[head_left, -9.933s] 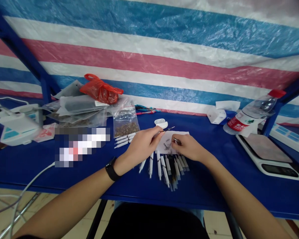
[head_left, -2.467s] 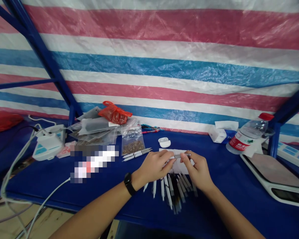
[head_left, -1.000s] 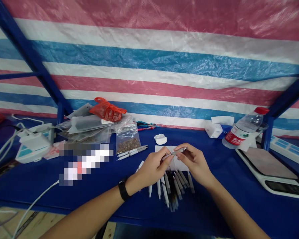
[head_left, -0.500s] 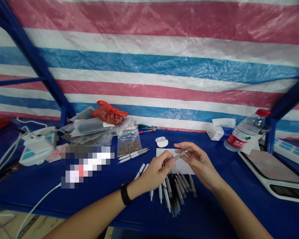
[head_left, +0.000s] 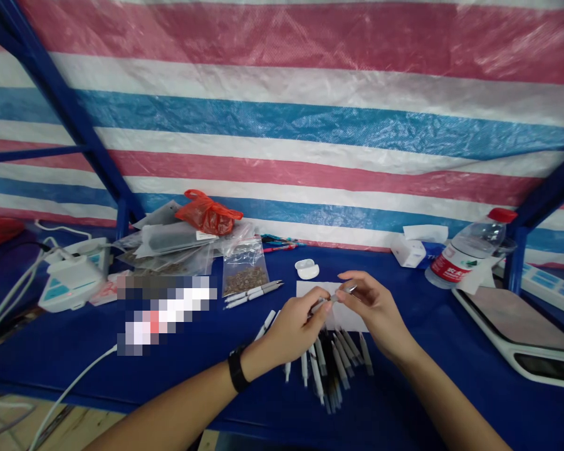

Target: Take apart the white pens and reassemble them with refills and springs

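Observation:
Above the white paper (head_left: 317, 287), my left hand (head_left: 299, 319) is closed on the rear part of a grey pen (head_left: 334, 297). My right hand (head_left: 375, 308) pinches the pen's front part with thumb and fingers, and the metal tip sticks out between them. Much of the pen is hidden by the fingers. Below my hands lie several loose grey pen barrels (head_left: 341, 363) and white pen parts (head_left: 316, 376), some of them under my left hand. Two assembled pens (head_left: 254, 292) lie to the left, beside a clear bag of small brown parts (head_left: 245, 275).
A white earbud case (head_left: 307, 269) sits behind the paper. To the right stand a tissue pack (head_left: 411, 250), a red-capped bottle (head_left: 465, 257) and a digital scale (head_left: 521, 319). Plastic bags (head_left: 173, 241), a red bag (head_left: 209, 213) and a power strip (head_left: 73, 282) with cables occupy the left.
My right hand's thumb and fingers have closed on the front of the pen, where they were spread around it before. My left hand keeps its hold. The view has shifted slightly.

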`<state>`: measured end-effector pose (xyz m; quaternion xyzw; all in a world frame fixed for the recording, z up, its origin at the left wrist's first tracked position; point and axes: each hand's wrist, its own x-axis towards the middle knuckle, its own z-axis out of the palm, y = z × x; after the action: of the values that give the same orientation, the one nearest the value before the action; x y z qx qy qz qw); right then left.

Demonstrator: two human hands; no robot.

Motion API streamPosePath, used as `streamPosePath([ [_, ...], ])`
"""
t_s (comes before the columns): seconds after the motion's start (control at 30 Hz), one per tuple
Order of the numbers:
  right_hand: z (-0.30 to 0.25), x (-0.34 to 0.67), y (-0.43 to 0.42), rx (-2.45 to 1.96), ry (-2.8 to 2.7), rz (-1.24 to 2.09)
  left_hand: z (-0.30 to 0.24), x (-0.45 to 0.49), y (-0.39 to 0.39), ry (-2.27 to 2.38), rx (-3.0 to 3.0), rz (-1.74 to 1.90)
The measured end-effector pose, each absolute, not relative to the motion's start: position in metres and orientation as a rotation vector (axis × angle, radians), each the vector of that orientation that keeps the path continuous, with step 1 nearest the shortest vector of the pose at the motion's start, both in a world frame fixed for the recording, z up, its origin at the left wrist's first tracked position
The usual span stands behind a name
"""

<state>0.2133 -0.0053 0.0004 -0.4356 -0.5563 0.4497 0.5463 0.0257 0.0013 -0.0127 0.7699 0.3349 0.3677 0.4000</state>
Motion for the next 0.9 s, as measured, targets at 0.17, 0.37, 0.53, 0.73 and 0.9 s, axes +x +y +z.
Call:
streamPosePath([
  [0.17,-0.0008,0.2122,-0.0049,-0.986,-1.299,1.117,-0.0125,0.0264,0.0024,0.886,1.944,0.946],
  [0.37,-0.0042,0.2088,-0.0047,-0.981,-1.303,1.126,-0.0122,0.0268,0.0033,0.910,1.951,0.953],
  [0.53,-0.0032,0.2077,-0.0064,-1.059,-1.317,1.122,-0.0118,0.0267,0.0029,0.899,1.969,0.917],
  [0.73,-0.0001,0.2083,-0.0077,-0.982,-1.284,1.170,-0.0145,0.0253,0.0047,0.917,1.975,0.918],
  [0.9,0.0009,0.2098,-0.0080,-1.030,-1.305,1.120,-0.0110,0.0253,0.0040,0.910,1.971,0.927],
])
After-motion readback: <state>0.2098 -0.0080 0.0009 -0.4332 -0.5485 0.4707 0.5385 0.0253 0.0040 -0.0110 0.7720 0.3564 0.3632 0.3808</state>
